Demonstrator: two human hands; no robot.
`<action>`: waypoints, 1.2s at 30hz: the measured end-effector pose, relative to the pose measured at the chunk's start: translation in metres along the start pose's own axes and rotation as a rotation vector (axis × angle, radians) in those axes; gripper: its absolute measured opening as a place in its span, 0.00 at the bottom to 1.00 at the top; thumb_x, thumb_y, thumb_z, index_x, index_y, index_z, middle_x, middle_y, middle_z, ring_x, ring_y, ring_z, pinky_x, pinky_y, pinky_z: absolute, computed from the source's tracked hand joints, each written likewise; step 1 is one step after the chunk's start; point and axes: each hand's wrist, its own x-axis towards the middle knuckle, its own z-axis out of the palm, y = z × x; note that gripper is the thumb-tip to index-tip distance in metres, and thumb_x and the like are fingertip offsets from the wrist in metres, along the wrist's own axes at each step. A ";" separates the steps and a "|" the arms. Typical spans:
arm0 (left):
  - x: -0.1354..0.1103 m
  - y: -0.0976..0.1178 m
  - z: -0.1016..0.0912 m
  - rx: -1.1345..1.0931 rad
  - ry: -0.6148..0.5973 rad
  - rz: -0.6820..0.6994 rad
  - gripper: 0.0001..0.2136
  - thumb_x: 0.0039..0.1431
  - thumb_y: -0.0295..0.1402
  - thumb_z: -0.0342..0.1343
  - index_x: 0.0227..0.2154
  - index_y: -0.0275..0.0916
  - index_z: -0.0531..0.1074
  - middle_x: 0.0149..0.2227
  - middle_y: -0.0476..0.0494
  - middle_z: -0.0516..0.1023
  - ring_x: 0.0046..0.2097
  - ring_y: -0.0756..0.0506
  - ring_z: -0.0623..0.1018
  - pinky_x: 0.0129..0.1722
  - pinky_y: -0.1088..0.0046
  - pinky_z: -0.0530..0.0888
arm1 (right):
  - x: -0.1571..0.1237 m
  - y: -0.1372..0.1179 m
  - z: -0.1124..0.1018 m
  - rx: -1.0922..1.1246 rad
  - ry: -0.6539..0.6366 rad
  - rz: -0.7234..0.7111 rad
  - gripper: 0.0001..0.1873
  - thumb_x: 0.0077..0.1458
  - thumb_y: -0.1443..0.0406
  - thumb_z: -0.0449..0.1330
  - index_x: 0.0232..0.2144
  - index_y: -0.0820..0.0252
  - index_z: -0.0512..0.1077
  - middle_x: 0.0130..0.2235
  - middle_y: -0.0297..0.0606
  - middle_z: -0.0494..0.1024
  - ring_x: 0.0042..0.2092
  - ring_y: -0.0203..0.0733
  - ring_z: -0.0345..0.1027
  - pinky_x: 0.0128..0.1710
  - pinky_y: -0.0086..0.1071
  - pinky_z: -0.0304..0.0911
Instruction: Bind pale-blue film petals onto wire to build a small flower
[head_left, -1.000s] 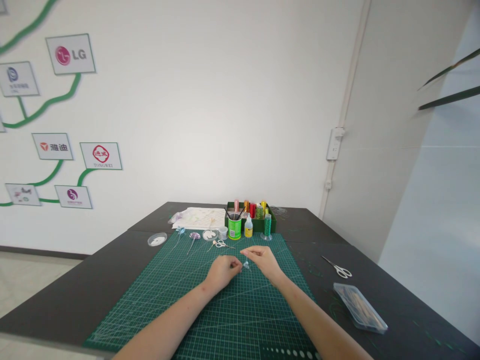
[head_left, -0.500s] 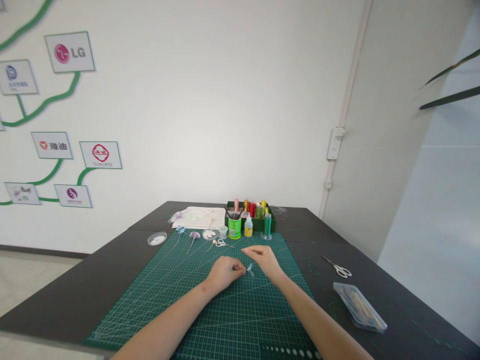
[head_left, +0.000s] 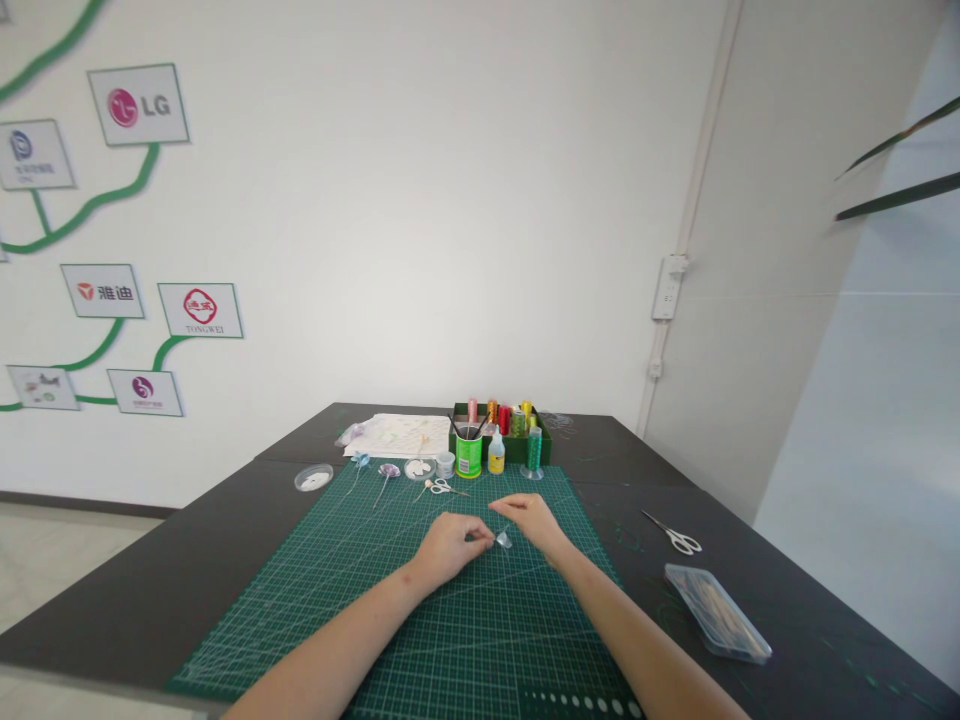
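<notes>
As I read it, the small pale translucent piece (head_left: 504,540) sits low over the green gridded cutting mat (head_left: 352,610), pinched by the left hand (head_left: 448,546) fingertips. The right hand (head_left: 529,519) fingers curl just above it; their grip is indiscernible.

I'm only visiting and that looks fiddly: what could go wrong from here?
The small pale translucent piece, pinched at the fingertips of the left hand close to the right hand, might slip and be hard to spot on the green gridded cutting mat. The small white-handled scissors lie beyond the hands; a forward reach could catch them.
</notes>
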 end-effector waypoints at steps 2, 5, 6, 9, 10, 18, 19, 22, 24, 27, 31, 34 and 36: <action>0.000 -0.001 0.001 -0.006 0.008 0.002 0.07 0.55 0.34 0.56 0.32 0.42 0.79 0.34 0.52 0.82 0.37 0.49 0.79 0.41 0.77 0.69 | 0.000 0.001 -0.001 -0.017 -0.016 0.035 0.15 0.46 0.56 0.63 0.30 0.61 0.81 0.30 0.40 0.81 0.34 0.45 0.72 0.34 0.33 0.64; 0.001 -0.004 0.001 -0.006 0.016 0.003 0.07 0.55 0.33 0.56 0.33 0.42 0.79 0.34 0.52 0.82 0.37 0.49 0.79 0.41 0.78 0.69 | -0.001 0.002 -0.002 -0.029 -0.034 0.070 0.16 0.46 0.55 0.62 0.30 0.61 0.81 0.22 0.37 0.77 0.27 0.39 0.67 0.25 0.29 0.58; 0.002 -0.004 0.001 -0.006 0.018 0.006 0.07 0.55 0.34 0.56 0.33 0.42 0.79 0.34 0.52 0.82 0.37 0.49 0.79 0.41 0.78 0.68 | -0.001 0.002 -0.002 -0.030 -0.042 0.078 0.16 0.46 0.55 0.62 0.30 0.61 0.81 0.20 0.36 0.75 0.24 0.37 0.65 0.23 0.28 0.56; 0.002 -0.004 0.001 -0.012 0.032 0.024 0.07 0.56 0.34 0.55 0.33 0.42 0.79 0.35 0.52 0.82 0.38 0.49 0.79 0.40 0.78 0.68 | -0.001 0.004 -0.002 -0.031 -0.073 0.118 0.16 0.46 0.56 0.61 0.30 0.62 0.81 0.15 0.31 0.69 0.18 0.31 0.53 0.18 0.26 0.46; 0.002 -0.004 0.001 -0.013 0.041 0.028 0.08 0.56 0.34 0.55 0.33 0.42 0.79 0.35 0.52 0.82 0.38 0.49 0.79 0.40 0.78 0.69 | 0.000 0.005 -0.002 -0.029 -0.082 0.137 0.16 0.46 0.56 0.61 0.31 0.62 0.81 0.14 0.30 0.66 0.17 0.30 0.49 0.17 0.26 0.43; 0.002 -0.002 -0.002 -0.039 0.131 -0.026 0.09 0.57 0.39 0.54 0.34 0.41 0.77 0.36 0.49 0.82 0.39 0.47 0.80 0.41 0.76 0.71 | -0.003 0.002 0.000 -0.042 -0.157 0.131 0.14 0.47 0.58 0.59 0.20 0.63 0.76 0.12 0.24 0.52 0.17 0.28 0.41 0.18 0.26 0.38; 0.002 -0.002 -0.002 -0.037 0.148 -0.037 0.09 0.57 0.39 0.55 0.34 0.42 0.76 0.36 0.49 0.82 0.39 0.47 0.80 0.41 0.75 0.71 | -0.004 0.001 0.000 -0.045 -0.163 0.118 0.14 0.47 0.58 0.59 0.19 0.63 0.75 0.13 0.24 0.51 0.17 0.28 0.42 0.18 0.26 0.38; 0.003 -0.003 -0.002 -0.032 0.187 -0.077 0.09 0.57 0.39 0.54 0.33 0.41 0.76 0.35 0.49 0.82 0.38 0.47 0.80 0.39 0.75 0.71 | -0.004 0.001 0.001 -0.059 -0.166 0.102 0.15 0.47 0.57 0.61 0.19 0.63 0.75 0.13 0.24 0.52 0.18 0.29 0.42 0.19 0.27 0.40; 0.004 -0.005 -0.002 -0.056 0.197 -0.100 0.09 0.57 0.38 0.54 0.33 0.41 0.75 0.36 0.48 0.82 0.39 0.47 0.80 0.40 0.75 0.72 | -0.005 0.001 0.001 -0.066 -0.172 0.099 0.16 0.46 0.55 0.62 0.21 0.63 0.77 0.13 0.24 0.52 0.18 0.29 0.43 0.19 0.27 0.40; 0.006 -0.010 -0.001 -0.135 0.222 -0.127 0.07 0.56 0.36 0.54 0.32 0.40 0.74 0.35 0.48 0.82 0.39 0.47 0.80 0.40 0.76 0.72 | -0.005 0.000 0.001 -0.062 -0.197 0.110 0.17 0.46 0.54 0.63 0.25 0.63 0.79 0.13 0.24 0.54 0.18 0.29 0.43 0.19 0.26 0.40; 0.008 -0.016 0.001 -0.203 0.262 -0.153 0.05 0.54 0.34 0.55 0.31 0.39 0.72 0.33 0.48 0.81 0.38 0.47 0.80 0.38 0.76 0.72 | -0.005 -0.001 0.001 -0.044 -0.232 0.128 0.16 0.48 0.56 0.61 0.29 0.63 0.80 0.14 0.25 0.56 0.18 0.29 0.44 0.18 0.26 0.40; 0.009 -0.019 0.002 -0.232 0.256 -0.180 0.05 0.55 0.33 0.53 0.33 0.39 0.71 0.32 0.48 0.81 0.38 0.47 0.81 0.37 0.75 0.73 | -0.006 -0.002 0.003 -0.043 -0.248 0.122 0.13 0.48 0.58 0.61 0.28 0.63 0.80 0.13 0.25 0.57 0.18 0.29 0.44 0.18 0.25 0.41; 0.009 -0.021 0.003 -0.234 0.256 -0.193 0.05 0.56 0.32 0.51 0.34 0.40 0.70 0.32 0.48 0.81 0.38 0.46 0.81 0.38 0.74 0.73 | -0.006 -0.002 0.004 -0.051 -0.250 0.126 0.12 0.48 0.59 0.61 0.26 0.62 0.79 0.13 0.26 0.58 0.18 0.29 0.45 0.18 0.25 0.42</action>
